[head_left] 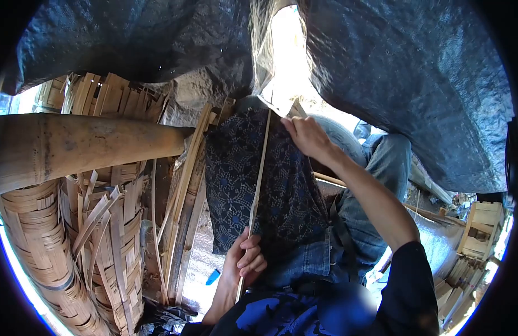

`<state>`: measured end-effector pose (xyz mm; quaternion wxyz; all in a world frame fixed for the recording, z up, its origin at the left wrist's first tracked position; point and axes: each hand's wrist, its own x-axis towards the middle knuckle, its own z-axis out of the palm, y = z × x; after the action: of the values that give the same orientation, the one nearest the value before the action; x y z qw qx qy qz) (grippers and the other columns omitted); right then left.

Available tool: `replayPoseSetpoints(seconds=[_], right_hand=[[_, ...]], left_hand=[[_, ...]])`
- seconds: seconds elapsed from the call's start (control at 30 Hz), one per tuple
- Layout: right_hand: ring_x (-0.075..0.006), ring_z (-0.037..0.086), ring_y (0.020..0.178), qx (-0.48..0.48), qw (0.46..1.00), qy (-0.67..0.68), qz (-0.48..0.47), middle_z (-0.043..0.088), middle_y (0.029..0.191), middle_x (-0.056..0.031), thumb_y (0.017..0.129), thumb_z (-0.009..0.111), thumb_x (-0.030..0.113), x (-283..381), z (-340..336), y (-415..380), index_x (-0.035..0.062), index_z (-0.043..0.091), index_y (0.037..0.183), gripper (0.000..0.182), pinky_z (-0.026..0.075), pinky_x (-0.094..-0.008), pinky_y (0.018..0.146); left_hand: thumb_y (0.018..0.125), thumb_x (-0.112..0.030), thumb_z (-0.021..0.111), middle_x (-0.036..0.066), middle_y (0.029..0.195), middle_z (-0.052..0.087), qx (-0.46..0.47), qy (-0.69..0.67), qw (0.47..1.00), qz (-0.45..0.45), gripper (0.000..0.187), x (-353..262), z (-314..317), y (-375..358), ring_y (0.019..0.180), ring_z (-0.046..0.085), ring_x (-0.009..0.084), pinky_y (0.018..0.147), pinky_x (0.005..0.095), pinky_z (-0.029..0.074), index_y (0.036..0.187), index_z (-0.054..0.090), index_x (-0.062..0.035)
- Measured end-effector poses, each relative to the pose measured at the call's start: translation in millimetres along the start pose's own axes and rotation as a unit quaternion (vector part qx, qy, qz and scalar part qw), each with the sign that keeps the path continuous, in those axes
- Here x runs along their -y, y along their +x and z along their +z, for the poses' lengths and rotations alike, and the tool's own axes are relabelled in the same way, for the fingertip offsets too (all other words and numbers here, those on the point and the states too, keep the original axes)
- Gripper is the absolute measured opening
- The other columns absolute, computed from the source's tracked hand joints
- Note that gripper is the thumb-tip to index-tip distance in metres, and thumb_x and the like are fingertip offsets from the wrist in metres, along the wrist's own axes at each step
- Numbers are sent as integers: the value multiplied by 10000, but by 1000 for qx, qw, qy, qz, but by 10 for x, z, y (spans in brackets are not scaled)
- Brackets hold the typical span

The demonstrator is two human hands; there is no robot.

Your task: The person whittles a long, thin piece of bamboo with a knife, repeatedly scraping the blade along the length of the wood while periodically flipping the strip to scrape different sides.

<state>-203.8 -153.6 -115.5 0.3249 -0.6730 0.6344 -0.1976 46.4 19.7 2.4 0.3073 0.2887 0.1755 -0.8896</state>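
Observation:
My left hand (246, 260) is closed around the near part of a long, thin bamboo strip (261, 176), whose lower end sticks out below the fingers. The strip runs away from me over a dark patterned cloth (231, 151) draped across my leg, up to a bright patch. At the far edge of the cloth my right hand (308, 137) is curled closed, its thumb pointing toward the strip's far end. A pale piece (296, 110) shows just beyond its fingers; I cannot tell what this hand grips.
A thick bamboo pole (91, 144) juts in from the left above woven bamboo rolls (38, 235). Split bamboo lengths (186, 185) lean beside the cloth. Dark plastic sheeting (404, 73) hangs ahead, parted by a bright gap. A wooden crate (480, 229) stands at the right.

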Motion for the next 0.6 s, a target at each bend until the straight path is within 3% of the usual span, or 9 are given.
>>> replayPoseSetpoints(seconds=[0.03,0.13,0.17,0.23,0.33,0.47,0.53,0.6], right_hand=[[-96,314,295,-32,999,-17,-9,372,397,-7,1007,361,343,-44,-35,78,54,491,577,535,252,-296,278],[-100,318,289,-71,997,41,-10,352,389,6,1012,355,322,86,-194,34,56,486,577,526,226,-296,281],[-95,311,290,-64,994,68,-57,359,396,2,1012,355,322,206,-255,-100,57,488,578,525,225,-297,282],[-207,357,338,60,995,84,-4,400,439,-83,1003,365,346,433,-367,-440,17,495,654,497,321,-368,389],[-228,421,344,87,990,80,-73,444,446,-100,985,428,323,509,-312,-812,20,504,663,449,358,-376,391],[-270,491,373,56,996,-3,-67,492,467,-129,965,476,312,453,-158,-944,25,521,677,409,403,-395,410],[-287,590,435,29,994,-63,-84,534,476,-150,959,480,336,471,-72,-918,27,527,630,453,470,-436,435],[-264,568,406,13,997,-48,-64,517,458,-133,965,468,335,388,-29,-787,31,522,624,459,454,-414,402]], left_hand=[[1018,-363,254,-74,372,314,-6,-9,1000,1,405,6,8,-5,267,268,67,368,217,186,681,399,-194],[1019,-353,236,-78,370,329,-12,-26,1000,6,406,-10,-32,10,262,277,70,366,228,184,692,415,-190],[1019,-353,232,-78,370,328,-3,-32,999,1,406,-16,-52,28,262,276,71,371,228,187,697,418,-190],[1019,-353,228,-78,370,328,8,-40,999,-10,406,-30,-57,71,262,276,72,376,227,189,702,420,-189],[1019,-352,223,-75,371,334,17,-47,999,-22,406,-47,-69,104,260,283,71,366,227,177,708,423,-185],[1019,-361,241,-70,370,324,17,-51,998,-30,408,-52,-64,88,261,277,71,361,224,178,692,412,-188],[1019,-370,255,-70,369,304,9,-49,998,-36,409,-32,-50,63,266,264,75,370,222,191,677,399,-195],[1018,-373,257,-66,371,306,-3,-37,999,-27,411,4,-38,25,265,266,73,361,223,179,677,398,-193]])
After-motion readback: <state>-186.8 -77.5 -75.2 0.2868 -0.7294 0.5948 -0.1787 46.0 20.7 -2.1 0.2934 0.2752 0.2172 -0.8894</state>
